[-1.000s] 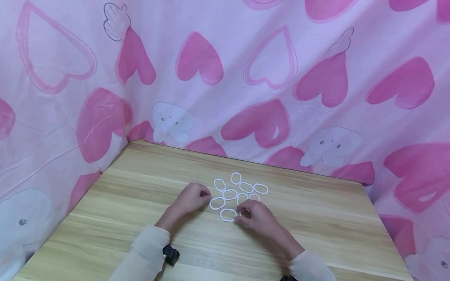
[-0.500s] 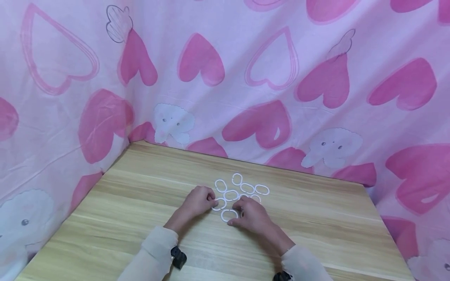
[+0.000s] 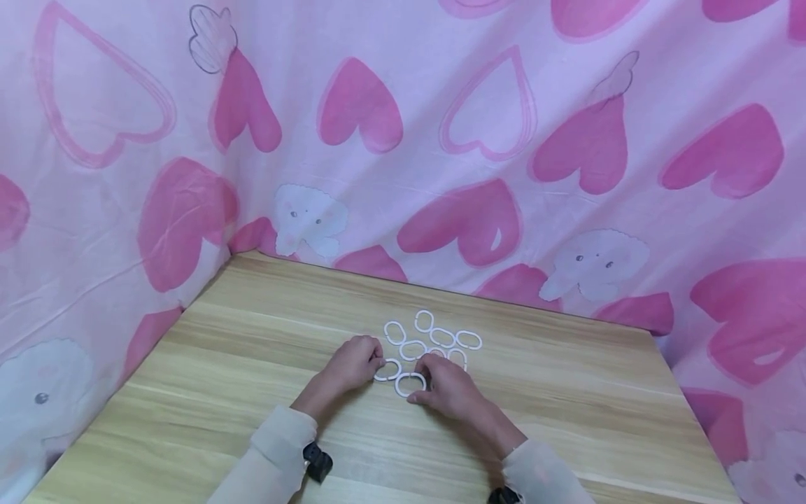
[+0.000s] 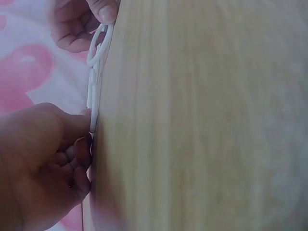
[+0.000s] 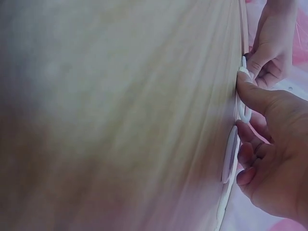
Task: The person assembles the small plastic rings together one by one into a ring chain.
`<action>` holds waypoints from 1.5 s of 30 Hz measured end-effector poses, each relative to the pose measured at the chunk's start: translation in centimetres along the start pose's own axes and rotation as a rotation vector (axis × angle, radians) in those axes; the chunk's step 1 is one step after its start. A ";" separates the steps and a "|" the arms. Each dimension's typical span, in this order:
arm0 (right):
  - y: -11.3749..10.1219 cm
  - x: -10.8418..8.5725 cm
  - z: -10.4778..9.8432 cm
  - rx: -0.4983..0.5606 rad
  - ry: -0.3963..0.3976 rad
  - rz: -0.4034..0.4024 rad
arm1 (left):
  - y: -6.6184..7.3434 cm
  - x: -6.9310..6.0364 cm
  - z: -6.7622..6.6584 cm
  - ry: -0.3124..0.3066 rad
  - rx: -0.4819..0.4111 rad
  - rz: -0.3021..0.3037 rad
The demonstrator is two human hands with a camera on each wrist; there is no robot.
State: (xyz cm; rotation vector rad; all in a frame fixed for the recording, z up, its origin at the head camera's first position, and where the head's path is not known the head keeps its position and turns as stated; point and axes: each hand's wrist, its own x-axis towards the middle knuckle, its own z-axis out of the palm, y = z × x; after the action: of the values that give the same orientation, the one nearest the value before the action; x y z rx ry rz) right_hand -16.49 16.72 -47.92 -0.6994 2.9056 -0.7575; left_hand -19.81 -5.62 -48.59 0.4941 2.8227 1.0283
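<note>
My left hand (image 3: 357, 362) pinches a white oval ring (image 3: 387, 371) by its left side, between thumb and fingers. Just to the right, my right hand (image 3: 450, 385) holds a second white oval ring (image 3: 411, 385), the one nearest me. In the left wrist view, the right thumb presses that ring (image 4: 90, 57), which stands tilted, and its lower end meets the ring (image 4: 94, 115) in my left hand. Whether the two are linked I cannot tell. From the right wrist view, another ring (image 5: 230, 154) stands out below my right fingers. The right hand partly hides a ring behind it.
Several more white oval rings, such as the middle ring (image 3: 413, 351) and the far right ring (image 3: 469, 340), lie close together behind the hands on the wooden table (image 3: 252, 336). A pink heart-patterned curtain (image 3: 359, 105) borders the table's back and left.
My left hand has moved right and taken hold of the left ring, drawing it slightly toward me. My right hand has shifted left and now grips the front ring, which is tilted up.
</note>
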 end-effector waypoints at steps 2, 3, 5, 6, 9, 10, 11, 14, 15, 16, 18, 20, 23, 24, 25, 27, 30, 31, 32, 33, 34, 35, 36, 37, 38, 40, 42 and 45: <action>0.0 -0.1 0.0 0.017 -0.002 -0.010 | 0.0 -0.1 -0.1 -0.013 -0.019 -0.003; 0.0 -0.1 0.0 0.029 -0.004 -0.020 | 0.0 -0.2 -0.1 -0.017 -0.037 -0.008; 0.0 -0.2 -0.1 0.055 -0.011 -0.042 | -0.1 -0.4 -0.2 -0.015 -0.085 -0.022; 0.0 -0.3 -0.1 0.076 -0.015 -0.047 | -0.1 -0.4 -0.3 -0.012 -0.115 -0.033; 0.2 -0.4 -0.2 0.149 -0.020 -0.053 | -0.4 -0.6 -0.6 0.015 -0.206 -0.037; 0.4 -0.4 -0.2 0.177 -0.018 -0.053 | -0.6 -0.6 -0.7 0.025 -0.236 -0.033; 0.5 -0.5 -0.2 0.210 -0.013 -0.054 | -0.7 -0.6 -0.8 0.029 -0.270 -0.033; 1.0 -0.5 -0.4 0.324 -0.001 -0.059 | -1.1 -0.8 -1.0 0.038 -0.370 -0.012; 1.2 -0.4 -0.4 0.361 -0.002 -0.060 | -1.2 -0.8 -1.1 0.037 -0.398 -0.010; 1.3 -0.4 -0.4 0.405 -0.009 -0.055 | -1.2 -0.9 -1.2 0.032 -0.417 -0.016; 1.7 -0.4 -0.4 0.469 -0.017 -0.041 | -1.2 -1.0 -1.3 0.021 -0.460 -0.022; 1.8 -0.4 -0.5 0.510 -0.010 -0.021 | -1.2 -1.2 -1.3 -0.001 -0.501 -0.032; 2.0 -0.3 -0.4 0.537 0.028 -0.003 | -1.0 -1.4 -1.4 -0.038 -0.557 -0.044; 1.9 -0.2 -0.4 0.547 0.046 -0.006 | -0.9 -1.5 -1.3 -0.049 -0.573 -0.046; 1.9 -0.1 -0.3 0.560 0.061 -0.005 | -0.8 -1.6 -1.3 -0.057 -0.583 -0.054; 1.7 0.1 -0.2 0.582 0.090 -0.014 | -0.5 -1.8 -1.4 -0.065 -0.597 -0.067; 1.2 0.4 -0.1 0.601 0.120 -0.041 | 0.0 -2.0 -1.5 -0.063 -0.607 -0.097; 1.0 0.5 -0.1 0.595 0.131 -0.050 | 0.1 -2.1 -1.6 -0.060 -0.607 -0.110; 0.9 0.6 0.0 0.580 0.146 -0.061 | 0.2 -2.2 -1.6 -0.059 -0.611 -0.122; 0.7 0.7 0.0 0.562 0.162 -0.074 | 0.3 -2.2 -1.7 -0.056 -0.615 -0.133; 0.5 0.8 0.0 0.537 0.182 -0.092 | 0.3 -2.2 -1.7 -0.055 -0.617 -0.146; 0.3 0.9 0.0 0.503 0.204 -0.109 | 0.4 -2.3 -1.7 -0.054 -0.624 -0.155; 0.1 1.0 0.0 0.465 0.226 -0.132 | 0.4 -2.3 -1.8 -0.052 -0.630 -0.164; 0.0 1.0 0.0 0.429 0.248 -0.153 | 0.4 -2.3 -1.8 -0.050 -0.636 -0.174; -0.1 1.1 -0.1 0.398 0.265 -0.170 | 0.5 -2.3 -1.8 -0.049 -0.642 -0.182; -0.3 1.1 -0.1 0.348 0.287 -0.201 | 0.5 -2.3 -1.8 -0.045 -0.644 -0.197; -0.4 1.2 -0.1 0.321 0.294 -0.224 | 0.6 -2.3 -1.8 -0.041 -0.646 -0.214; -0.5 1.3 -0.2 0.313 0.286 -0.234 | 0.6 -2.4 -1.8 -0.032 -0.643 -0.239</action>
State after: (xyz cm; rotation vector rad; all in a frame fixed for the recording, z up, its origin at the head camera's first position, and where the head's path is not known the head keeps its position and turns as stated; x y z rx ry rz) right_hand -17.44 15.82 -47.43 -0.9734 2.8662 -1.4092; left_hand -17.78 -7.09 -46.85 0.0978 2.2512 1.7265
